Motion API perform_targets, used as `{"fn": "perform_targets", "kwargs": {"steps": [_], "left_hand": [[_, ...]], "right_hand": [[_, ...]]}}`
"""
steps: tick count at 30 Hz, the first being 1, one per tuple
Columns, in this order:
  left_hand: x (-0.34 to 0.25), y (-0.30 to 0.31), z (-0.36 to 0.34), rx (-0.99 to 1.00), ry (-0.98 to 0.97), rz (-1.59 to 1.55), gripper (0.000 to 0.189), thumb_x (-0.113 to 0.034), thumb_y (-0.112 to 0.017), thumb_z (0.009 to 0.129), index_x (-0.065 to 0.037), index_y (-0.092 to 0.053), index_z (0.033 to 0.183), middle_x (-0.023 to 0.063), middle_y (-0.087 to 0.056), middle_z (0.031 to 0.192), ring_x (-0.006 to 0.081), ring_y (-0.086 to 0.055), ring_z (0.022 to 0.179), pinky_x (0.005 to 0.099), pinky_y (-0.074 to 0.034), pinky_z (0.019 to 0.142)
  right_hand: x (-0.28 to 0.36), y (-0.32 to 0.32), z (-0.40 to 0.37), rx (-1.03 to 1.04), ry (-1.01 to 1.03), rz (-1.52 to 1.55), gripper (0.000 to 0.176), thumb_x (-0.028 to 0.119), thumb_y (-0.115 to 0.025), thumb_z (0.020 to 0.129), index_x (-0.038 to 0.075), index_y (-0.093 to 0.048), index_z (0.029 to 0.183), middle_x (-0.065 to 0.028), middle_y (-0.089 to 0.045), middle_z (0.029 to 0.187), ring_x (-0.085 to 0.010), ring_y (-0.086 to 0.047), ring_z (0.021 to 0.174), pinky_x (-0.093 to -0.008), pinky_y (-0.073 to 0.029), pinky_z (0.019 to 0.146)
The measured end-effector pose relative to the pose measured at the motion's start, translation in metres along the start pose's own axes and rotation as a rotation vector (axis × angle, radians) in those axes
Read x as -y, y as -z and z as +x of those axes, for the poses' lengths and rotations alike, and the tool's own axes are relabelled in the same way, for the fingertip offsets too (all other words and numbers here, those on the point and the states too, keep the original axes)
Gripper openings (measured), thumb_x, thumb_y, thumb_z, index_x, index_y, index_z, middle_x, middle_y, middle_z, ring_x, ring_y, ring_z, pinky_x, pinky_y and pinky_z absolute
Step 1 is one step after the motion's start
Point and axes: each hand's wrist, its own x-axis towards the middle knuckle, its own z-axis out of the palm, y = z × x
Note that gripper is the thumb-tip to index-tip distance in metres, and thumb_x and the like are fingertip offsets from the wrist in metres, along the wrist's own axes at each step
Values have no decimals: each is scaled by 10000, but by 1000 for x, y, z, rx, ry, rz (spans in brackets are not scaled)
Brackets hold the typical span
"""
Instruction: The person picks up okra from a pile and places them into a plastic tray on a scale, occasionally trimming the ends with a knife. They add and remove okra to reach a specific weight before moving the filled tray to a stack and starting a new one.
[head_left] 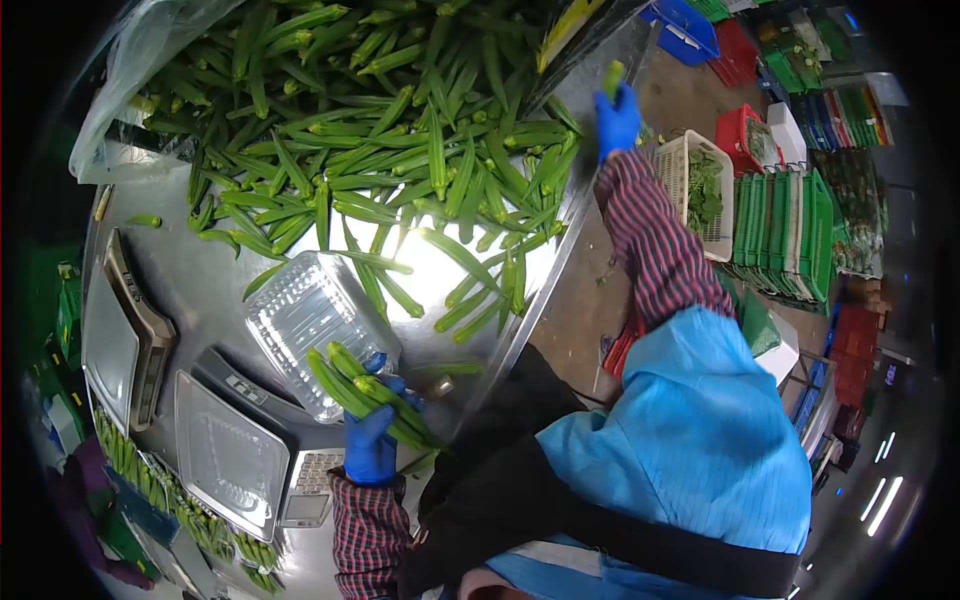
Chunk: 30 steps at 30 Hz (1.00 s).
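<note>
1. Grasps a small bunch of long, ridged, green okra pods (pixel 350 388) in the blue-gloved left hand (pixel 372 448), with fingers curled round the middle.
2. Lie side by side in that grip, tilted, with blunt, paler ends toward the upper left and darker lengths running out below the palm.
3. Show a bright to mid green, with light catching the lengthwise ridges; cannot tell the exact count, because of overlap and fingers.
4. Hang at the near end of a clear, ribbed, rectangular plastic container (pixel 300 315); cannot tell whether touching.
5. Grips a single pale-green okra pod (pixel 613 76) in the blue-gloved right hand (pixel 618 124), out by the edge of the shiny metal table (pixel 215 285). Shows only a short, blunt end above the fingers, with the rest hidden.
6. Spreads over the far part of the table as a large heap of loose green okra (pixel 400 165), pointing every way, some straight, some slightly curved, thinning out toward the container.
7. Includes, to the left of the container, a grey weighing scale with a rectangular plate (pixel 235 455) and, farther left, a second, brownish-grey scale (pixel 145 335).
</note>
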Motion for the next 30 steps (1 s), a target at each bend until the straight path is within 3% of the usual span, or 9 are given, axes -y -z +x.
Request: {"fn": "perform_targets", "kwargs": {"steps": [4, 6, 10, 14, 20, 21, 24, 26, 30], "left_hand": [[-3, -5, 4, -53, 13, 95, 594, -13, -616, 763, -13, -415, 1322, 89, -592, 1037, 240, -607, 911, 405, -502, 820], [-5, -3, 5, -47, 14, 206, 670, -61, -623, 765, -30, -355, 1379, 80, -555, 1030, 238, -595, 922, 362, -520, 787], [-11, -5, 3, -104, -3, 170, 679, -46, -624, 751, -34, -361, 1377, 76, -556, 1035, 222, -598, 918, 359, -520, 785], [-15, 1, 1, -103, -31, 126, 674, -38, -626, 747, -18, -370, 1371, 69, -570, 1023, 204, -594, 886, 355, -519, 780], [-21, -3, -10, -111, -126, 119, 657, -9, -627, 762, 17, -368, 1366, 79, -601, 1008, 211, -611, 878, 344, -496, 815], [-22, -2, -14, -102, -133, 135, 659, -17, -624, 762, 7, -365, 1369, 74, -586, 1002, 208, -599, 874, 351, -498, 807], [-21, 3, -25, -112, -150, 130, 663, -23, -617, 764, -2, -358, 1374, 69, -569, 996, 204, -588, 876, 360, -499, 802], [-21, 10, -32, -131, -169, 108, 665, -21, -614, 765, -2, -353, 1377, 69, -568, 995, 203, -587, 880, 361, -499, 805], [-10, 28, -44, -174, -203, 52, 649, -12, -615, 778, 1, -354, 1372, 74, -572, 991, 197, -591, 885, 355, -501, 816]], "right_hand": [[-29, -18, 25, 487, 311, -596, 449, 233, -643, 808, 63, -563, 1216, -201, -585, 1177, -359, -556, 1116, -425, -435, 949], [-36, -14, 42, 311, 272, -639, 396, 194, -636, 793, 108, -601, 1178, -179, -579, 1194, -354, -550, 1114, -419, -439, 952], [19, 9, -18, 278, 720, -360, 469, 77, -651, 710, 88, -589, 1175, -145, -575, 1215, -350, -552, 1112, -408, -446, 974], [109, 0, -98, 950, 1104, -316, 724, 98, -722, 639, 114, -483, 1323, -126, -492, 1348, -326, -475, 1238, -423, -390, 1040], [145, -80, -103, 1192, 1198, -829, 1187, 250, -831, 508, 182, -167, 1489, -130, -296, 1486, -310, -288, 1377, -484, -233, 1129], [150, -86, -100, 1195, 1320, -845, 1238, 282, -854, 477, 161, -153, 1491, -147, -338, 1456, -316, -367, 1325, -489, -294, 1077], [162, -89, -106, 1378, 1249, -958, 1230, 278, -858, 486, 144, -158, 1488, -148, -361, 1438, -313, -446, 1248, -477, -352, 1003], [155, -84, -111, 1284, 1408, -945, 1217, 278, -861, 487, 135, -178, 1484, -149, -424, 1368, -303, -503, 1163, -454, -382, 939], [157, -86, -112, 1296, 1274, -887, 1170, 235, -841, 496, 126, -211, 1476, -153, -526, 1205, -321, -524, 1113, -481, -381, 941]]}}
